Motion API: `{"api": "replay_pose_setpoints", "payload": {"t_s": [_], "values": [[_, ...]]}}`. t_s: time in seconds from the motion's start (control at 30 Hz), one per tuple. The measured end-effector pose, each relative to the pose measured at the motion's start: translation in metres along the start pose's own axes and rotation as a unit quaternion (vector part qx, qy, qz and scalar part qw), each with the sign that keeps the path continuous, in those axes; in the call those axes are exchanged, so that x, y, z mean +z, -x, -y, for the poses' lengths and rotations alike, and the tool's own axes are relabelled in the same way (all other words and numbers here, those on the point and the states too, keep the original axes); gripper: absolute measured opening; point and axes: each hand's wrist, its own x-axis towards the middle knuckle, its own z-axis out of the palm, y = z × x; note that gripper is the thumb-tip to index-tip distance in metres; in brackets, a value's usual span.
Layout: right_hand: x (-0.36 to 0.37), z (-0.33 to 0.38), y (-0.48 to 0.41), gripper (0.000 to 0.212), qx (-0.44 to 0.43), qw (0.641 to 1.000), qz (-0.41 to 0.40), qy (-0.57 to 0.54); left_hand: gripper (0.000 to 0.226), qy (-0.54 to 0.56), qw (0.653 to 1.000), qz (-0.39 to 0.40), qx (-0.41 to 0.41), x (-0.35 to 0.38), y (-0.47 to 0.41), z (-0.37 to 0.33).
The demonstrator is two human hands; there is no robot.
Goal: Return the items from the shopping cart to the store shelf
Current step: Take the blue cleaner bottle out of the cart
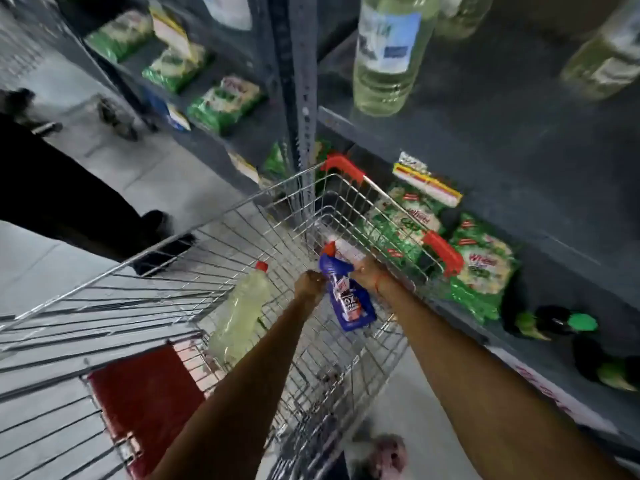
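I saw the grey metal shelf (467, 140) filling the right side and the top of the view, with the wire shopping cart (145, 282) standing just beside its lower edge. On the upper board of the shelf stood big bottles of pale yellow liquid (388, 53), and on the low board, near its front edge, lay green and white packets (485, 268). More such packets (221, 102) lay on the boards at the left part of the shelf. Inside the cart, near its left wall, a bottle with pale liquid and a red cap (239, 313) lay on the wire floor. My two arms reached into the cart toward its far right corner. There both hands held a blue bottle with a red cap (349, 299), which was tilted, cap pointing away from me. My left hand (310, 284) was closed on its left side, and my right hand (369, 271) gripped it from the right, at the neck. The picture was blurred, so I could not read the label.
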Motion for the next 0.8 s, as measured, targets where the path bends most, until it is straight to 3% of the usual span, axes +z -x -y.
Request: {"api": "replay_pose_setpoints", "payload": {"t_s": [0.1, 0.2, 0.27, 0.33, 0.47, 0.6, 0.8], "values": [[0.007, -0.006, -0.037, 0.044, 0.070, 0.995, 0.033, 0.065, 0.022, 0.019, 0.998, 0.021, -0.059, 0.012, -0.033, 0.019], [0.012, -0.007, -0.052, 0.024, 0.102, 0.984, 0.098, 0.107, 0.019, 0.020, 0.994, 0.052, -0.097, 0.027, -0.051, 0.039], [0.016, -0.009, -0.056, 0.024, 0.108, 0.976, 0.138, 0.128, 0.017, 0.024, 0.994, 0.065, -0.090, 0.032, -0.058, 0.047], [0.018, -0.013, -0.061, 0.036, 0.099, 0.969, 0.154, 0.166, 0.013, 0.056, 0.991, 0.059, -0.105, 0.037, -0.061, 0.055], [0.019, -0.007, -0.053, 0.038, 0.089, 0.972, 0.171, 0.137, 0.012, 0.136, 0.984, 0.004, -0.117, 0.038, -0.051, 0.055], [0.001, 0.006, -0.028, 0.042, 0.048, 0.991, 0.121, -0.018, 0.021, 0.181, 0.982, -0.019, -0.048, 0.020, -0.018, 0.027], [-0.054, 0.019, 0.087, 0.064, -0.176, 0.980, -0.053, -0.070, 0.028, 0.205, 0.964, -0.038, 0.168, -0.012, 0.090, -0.042]]}}
